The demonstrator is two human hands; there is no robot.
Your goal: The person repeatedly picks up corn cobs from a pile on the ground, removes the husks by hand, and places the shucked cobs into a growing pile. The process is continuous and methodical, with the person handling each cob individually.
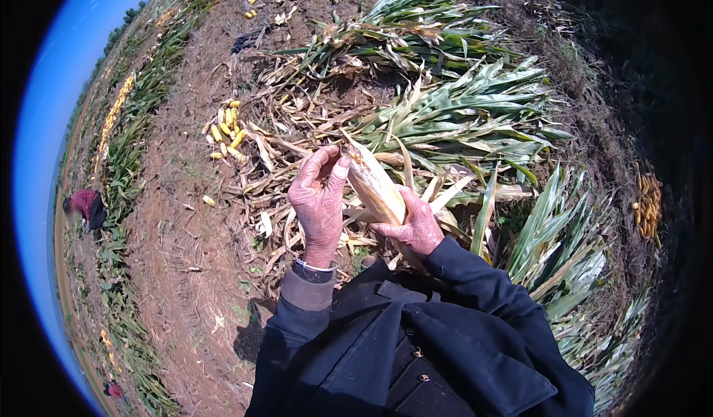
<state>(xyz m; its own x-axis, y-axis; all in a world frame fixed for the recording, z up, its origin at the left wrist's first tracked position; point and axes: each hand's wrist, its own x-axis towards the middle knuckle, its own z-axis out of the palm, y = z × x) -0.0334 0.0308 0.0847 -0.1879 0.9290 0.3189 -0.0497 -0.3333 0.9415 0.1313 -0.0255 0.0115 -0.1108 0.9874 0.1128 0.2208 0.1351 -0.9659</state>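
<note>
Pale husk [385, 197] wraps most of the ear of corn [370, 178], with a few orange-yellow kernels [356, 158] showing near its upper tip, while bare brown soil [182, 246] opens out to the left, past a small heap of yellow cobs [229, 131] (leafy stalks [464, 120] crowd the ground ahead and to the right). The ear slants between the hands, its lower end held in the right hand [414, 224], its upper end beside the left hand [319, 194], whose thumb and fingertips are drawn narrowly together; whether they grip the husk, I cannot tell.
</note>
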